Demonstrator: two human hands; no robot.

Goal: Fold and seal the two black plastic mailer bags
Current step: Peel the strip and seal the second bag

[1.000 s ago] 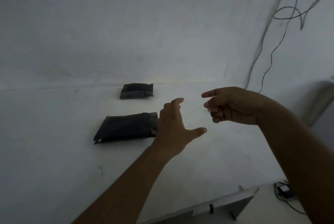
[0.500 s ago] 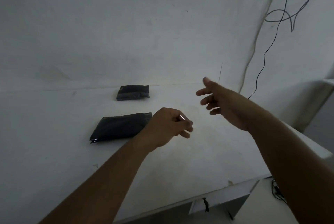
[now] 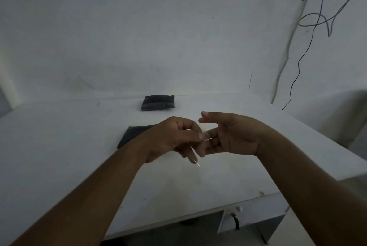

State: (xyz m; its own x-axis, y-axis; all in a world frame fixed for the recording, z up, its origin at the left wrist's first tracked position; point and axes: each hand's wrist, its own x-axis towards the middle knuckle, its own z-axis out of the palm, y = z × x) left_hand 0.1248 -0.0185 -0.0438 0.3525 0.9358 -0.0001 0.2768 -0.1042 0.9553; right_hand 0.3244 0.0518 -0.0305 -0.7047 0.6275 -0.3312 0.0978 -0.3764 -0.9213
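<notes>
Centrally, above the white tabletop (image 3: pixel 59 156), your left hand (image 3: pixel 170 138) is pinching a thin clear glinting strip (image 3: pixel 195 159) between thumb and curled fingers, while your right hand (image 3: pixel 230 134) is lying loosely spread, fingertips meeting that strip. One folded black plastic mailer bag (image 3: pixel 133 135) is lying partly hidden behind your left hand. The second black mailer bag (image 3: pixel 158 102) is sitting farther back, near the wall (image 3: pixel 139 37).

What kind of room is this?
Probably a plain workroom for packing parcels: a white table holds a near bag and a far bag, both black, loose wires hang down the wall, and the left hand pinches a clear strip.
</notes>
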